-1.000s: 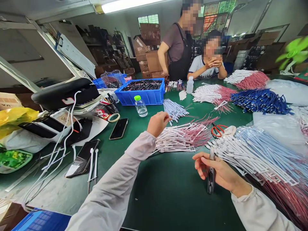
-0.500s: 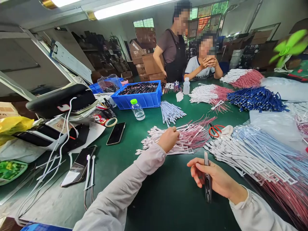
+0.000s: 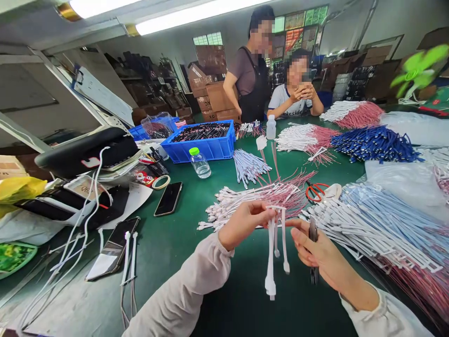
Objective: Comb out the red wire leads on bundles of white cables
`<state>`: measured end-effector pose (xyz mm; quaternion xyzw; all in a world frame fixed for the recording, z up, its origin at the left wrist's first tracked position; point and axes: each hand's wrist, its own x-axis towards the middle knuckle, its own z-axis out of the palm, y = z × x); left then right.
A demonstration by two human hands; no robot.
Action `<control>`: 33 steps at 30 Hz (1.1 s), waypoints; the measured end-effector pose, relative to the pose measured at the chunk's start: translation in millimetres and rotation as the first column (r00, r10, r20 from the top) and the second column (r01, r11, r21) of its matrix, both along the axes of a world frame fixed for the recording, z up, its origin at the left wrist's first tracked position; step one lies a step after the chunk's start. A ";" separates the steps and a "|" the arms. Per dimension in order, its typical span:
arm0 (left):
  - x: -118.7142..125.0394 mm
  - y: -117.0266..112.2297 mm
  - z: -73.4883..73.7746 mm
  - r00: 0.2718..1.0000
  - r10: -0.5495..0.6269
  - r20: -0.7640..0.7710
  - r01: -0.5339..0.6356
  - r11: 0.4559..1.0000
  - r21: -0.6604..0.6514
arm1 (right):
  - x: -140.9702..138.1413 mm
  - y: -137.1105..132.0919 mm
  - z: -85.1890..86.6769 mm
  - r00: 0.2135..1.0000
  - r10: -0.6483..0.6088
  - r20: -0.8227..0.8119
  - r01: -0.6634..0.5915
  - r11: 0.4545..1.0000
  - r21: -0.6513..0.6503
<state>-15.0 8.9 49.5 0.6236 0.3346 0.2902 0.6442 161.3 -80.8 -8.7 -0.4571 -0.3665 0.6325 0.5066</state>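
Pinched in my left hand (image 3: 243, 223) is a white multi-plug cable (image 3: 270, 262). Its several connector ends hang down over the table, and thin red wires rise from it behind my fingers. My right hand (image 3: 319, 252) is closed around a slim dark cutter-like tool (image 3: 313, 248), held upright; its exact kind is unclear. The right index finger points toward the cable, close to its strands; whether it touches cannot be told. Just behind my left hand lies a pile of white cables with red wires (image 3: 231, 199).
To the right lies a big heap of white and light-blue cables (image 3: 379, 224). Orange-handled scissors (image 3: 315, 191), a bottle (image 3: 199, 163), a blue bin (image 3: 199, 150) and phones (image 3: 168, 199) stand around. Two people (image 3: 250, 79) are across the green table (image 3: 224, 299).
My left hand has come back from the pile toward me, lifting a white cable out of it. My right hand has moved slightly up and right, keeping the dark tool.
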 end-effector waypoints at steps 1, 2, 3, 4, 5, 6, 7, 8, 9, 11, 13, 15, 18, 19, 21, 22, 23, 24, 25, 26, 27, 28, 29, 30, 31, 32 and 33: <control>5.7 -5.2 -13.6 0.999 -0.022 0.029 0.024 0.998 -0.066 | -0.8 0.9 -1.3 0.999 -0.018 0.042 0.018 1.000 0.009; 10.2 -9.3 -25.8 0.998 -0.026 0.054 0.032 0.993 -0.115 | -1.4 1.7 -3.0 0.996 -0.031 0.082 0.030 0.999 0.015; 13.4 -12.5 -35.8 0.997 -0.021 0.076 0.032 0.988 -0.148 | -1.7 2.2 -4.8 0.993 -0.037 0.116 0.035 0.999 0.016; 15.3 -14.7 -43.5 0.995 -0.015 0.094 0.031 0.985 -0.170 | -1.7 2.5 -6.6 0.989 -0.040 0.145 0.038 0.999 0.016; 16.2 -16.0 -49.0 0.994 -0.013 0.109 0.033 0.982 -0.186 | -1.4 2.6 -8.2 0.985 -0.045 0.168 0.042 0.999 0.017; 16.3 -16.7 -52.6 0.992 -0.015 0.123 0.039 0.980 -0.197 | -0.9 2.4 -9.5 0.981 -0.048 0.186 0.045 0.999 0.021; 15.9 -16.9 -55.0 0.990 -0.019 0.137 0.046 0.978 -0.202 | -0.2 2.0 -10.6 0.978 -0.051 0.201 0.047 0.999 0.026; 15.4 -16.8 -56.4 0.988 -0.021 0.150 0.052 0.978 -0.204 | 0.7 1.5 -11.4 0.975 -0.054 0.217 0.049 0.998 0.031; 14.9 -16.6 -57.5 0.987 -0.019 0.161 0.052 0.977 -0.205 | 1.6 1.1 -12.2 0.970 -0.054 0.235 0.047 0.998 0.036; 14.4 -16.2 -59.5 0.984 -0.003 0.177 0.040 0.977 -0.210 | 3.3 0.3 -13.7 0.961 -0.051 0.272 0.040 0.998 0.045; 14.3 -16.1 -61.7 0.982 0.028 0.186 0.015 0.974 -0.225 | 4.5 -0.3 -15.0 0.952 -0.052 0.303 0.039 0.998 0.051; 14.0 -16.1 -63.3 0.980 0.060 0.190 -0.012 0.970 -0.241 | 4.8 -0.7 -15.4 0.949 -0.067 0.309 0.052 0.997 0.055; 12.4 -16.0 -64.0 0.980 0.087 0.179 -0.040 0.967 -0.251 | 4.4 -1.5 -13.5 0.955 -0.077 0.287 0.065 0.997 0.049; 11.7 -15.9 -63.8 0.982 0.086 0.170 -0.042 0.968 -0.247 | 4.4 -1.8 -12.3 0.957 -0.072 0.281 0.062 0.997 0.046; 10.3 -15.9 -63.6 0.984 0.084 0.155 -0.048 0.974 -0.223 | 4.6 -2.7 -9.6 0.956 -0.055 0.287 0.046 0.998 0.039; 9.8 -16.0 -63.6 0.985 0.087 0.148 -0.056 0.978 -0.202 | 4.7 -3.3 -8.1 0.949 -0.054 0.312 0.042 0.998 0.044; 9.5 -16.2 -63.8 0.985 0.095 0.143 -0.069 0.982 -0.177 | 4.7 -3.9 -6.7 0.930 -0.073 0.361 0.053 0.997 0.063; 9.6 -16.7 -64.1 0.985 0.106 0.138 -0.085 0.985 -0.150 | 4.4 -4.7 -5.4 0.892 -0.113 0.437 0.076 0.992 0.101; 10.0 -17.4 -64.5 0.985 0.116 0.131 -0.099 0.987 -0.124 | 3.6 -5.6 -4.3 0.831 -0.174 0.529 0.104 0.982 0.160; 10.8 -18.5 -64.9 0.985 0.120 0.122 -0.107 0.989 -0.105 | 2.2 -6.6 -3.3 0.744 -0.248 0.620 0.127 0.964 0.234; 12.1 -19.8 -65.2 0.987 0.114 0.116 -0.104 0.990 -0.096 | 0.3 -7.7 -2.8 0.648 -0.322 0.691 0.133 0.940 0.313; 13.8 -21.6 -65.5 0.988 0.104 0.115 -0.093 0.991 -0.101 | -2.2 -8.9 -2.6 0.561 -0.379 0.736 0.119 0.916 0.382; 15.8 -23.5 -65.7 0.988 0.089 0.123 -0.074 0.990 -0.116 | -5.1 -10.1 -2.7 0.502 -0.410 0.762 0.086 0.900 0.428; 17.9 -25.5 -65.8 0.987 0.076 0.139 -0.057 0.989 -0.135 | -8.0 -11.2 -3.1 0.472 -0.419 0.776 0.043 0.890 0.454; 20.0 -27.5 -65.8 0.984 0.071 0.162 -0.046 0.987 -0.154 | -10.8 -12.2 -3.6 0.466 -0.412 0.783 -0.002 0.884 0.467; 21.8 -29.2 -65.5 0.979 0.073 0.188 -0.041 0.984 -0.172 | -13.0 -13.0 -4.1 0.478 -0.394 0.785 -0.044 0.882 0.469; 23.1 -30.6 -65.2 0.974 0.081 0.210 -0.040 0.981 -0.189 | -14.5 -13.4 -4.3 0.499 -0.367 0.785 -0.078 0.883 0.463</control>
